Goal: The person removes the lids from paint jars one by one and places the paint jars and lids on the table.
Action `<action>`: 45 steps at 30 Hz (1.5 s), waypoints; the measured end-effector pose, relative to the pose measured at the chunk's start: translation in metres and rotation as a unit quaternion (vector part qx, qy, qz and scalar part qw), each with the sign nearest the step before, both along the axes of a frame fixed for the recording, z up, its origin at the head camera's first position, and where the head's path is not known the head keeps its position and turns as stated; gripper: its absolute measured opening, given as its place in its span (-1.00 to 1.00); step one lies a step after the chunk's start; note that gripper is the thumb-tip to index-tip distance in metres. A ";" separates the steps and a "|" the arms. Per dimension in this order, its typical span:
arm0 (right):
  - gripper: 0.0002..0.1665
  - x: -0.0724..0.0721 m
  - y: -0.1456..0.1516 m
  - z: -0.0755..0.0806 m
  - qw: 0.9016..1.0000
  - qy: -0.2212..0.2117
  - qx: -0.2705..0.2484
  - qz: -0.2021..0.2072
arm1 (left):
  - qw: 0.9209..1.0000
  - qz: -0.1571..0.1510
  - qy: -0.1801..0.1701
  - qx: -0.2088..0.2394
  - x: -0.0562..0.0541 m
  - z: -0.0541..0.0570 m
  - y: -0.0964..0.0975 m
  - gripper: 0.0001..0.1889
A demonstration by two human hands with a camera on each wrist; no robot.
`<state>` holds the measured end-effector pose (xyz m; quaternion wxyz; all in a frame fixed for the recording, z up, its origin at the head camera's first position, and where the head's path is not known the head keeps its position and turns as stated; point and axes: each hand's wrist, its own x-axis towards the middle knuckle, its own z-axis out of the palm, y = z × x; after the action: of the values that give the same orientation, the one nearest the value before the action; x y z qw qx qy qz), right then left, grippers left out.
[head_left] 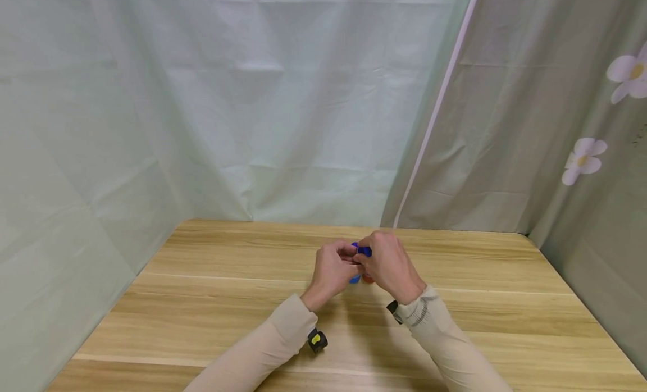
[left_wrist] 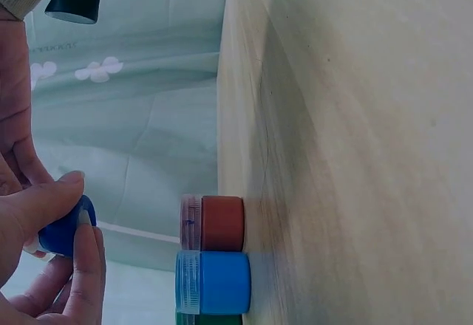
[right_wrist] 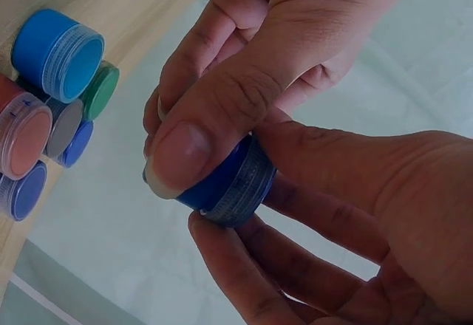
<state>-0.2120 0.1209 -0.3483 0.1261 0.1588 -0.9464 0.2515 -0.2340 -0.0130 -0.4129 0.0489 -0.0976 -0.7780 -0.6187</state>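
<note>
Both hands meet above the table around a small dark blue jar (head_left: 364, 250) with a clear ridged lid. My left hand (head_left: 331, 268) grips the jar's blue body, its thumb lying along the side. From above, my right hand (head_left: 389, 263) pinches the jar at its lid end with thumb and fingers, as the right wrist view shows. Just below the hands, a light blue jar (left_wrist: 225, 282) and a red jar (left_wrist: 222, 221) stand side by side on the table. The hands hide much of these in the head view.
More lidded jars stand close by in the right wrist view: a green jar (right_wrist: 103, 92), a grey jar (right_wrist: 65, 125) and two dark blue ones. The wooden table (head_left: 202, 302) ends at pale curtains (head_left: 303, 128) behind and at the sides.
</note>
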 end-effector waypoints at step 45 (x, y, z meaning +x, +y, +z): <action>-0.88 -0.004 0.011 0.003 0.996 0.038 0.017 0.073 | 1.000 -0.029 -0.001 0.004 -0.003 0.005 -0.008 -0.73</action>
<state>-0.2162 0.1315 -0.3457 0.1407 0.2386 -0.9310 0.2376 -0.2369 -0.0207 -0.4081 0.0302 -0.1197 -0.7725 -0.6229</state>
